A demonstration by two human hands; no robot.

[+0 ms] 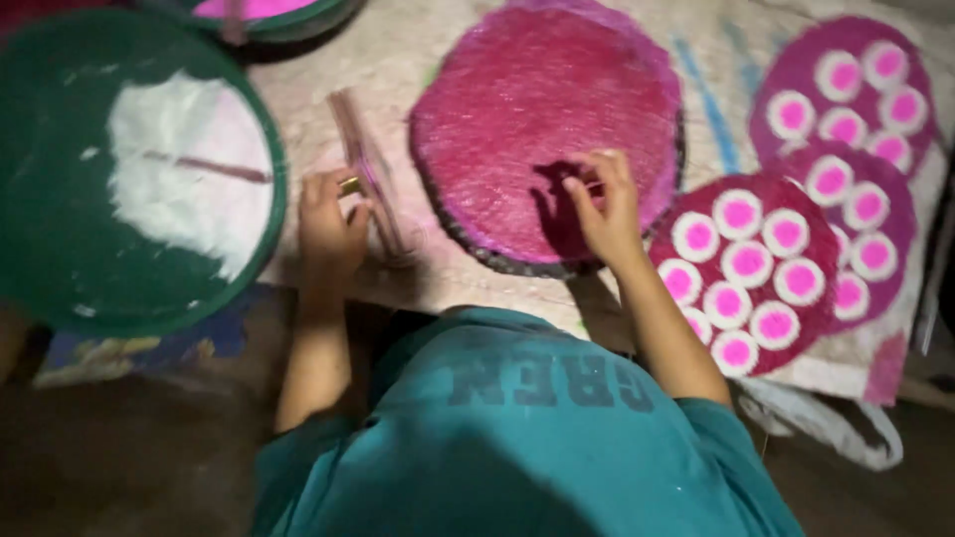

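My right hand (603, 211) hovers over the near edge of a large round disc (545, 109) coated in dark pink powder. Its fingertips are pinched together and cast a shadow on the disc. My left hand (329, 227) rests on the pale cloth (398, 70) with its fingers curled, and a gold-coloured ring shows on one finger. It lies against a thin, pink-stained strip (370, 174) that lies on the cloth left of the disc. Whether it grips the strip I cannot tell. My teal shirt fills the bottom of the view.
A green round tray (60, 249) holding white powder sits at the left. Another tray with bright pink powder (261, 8) is at the top. Three pink discs covered in white-and-pink dots (751, 268) (867, 214) (846, 89) overlap at the right.
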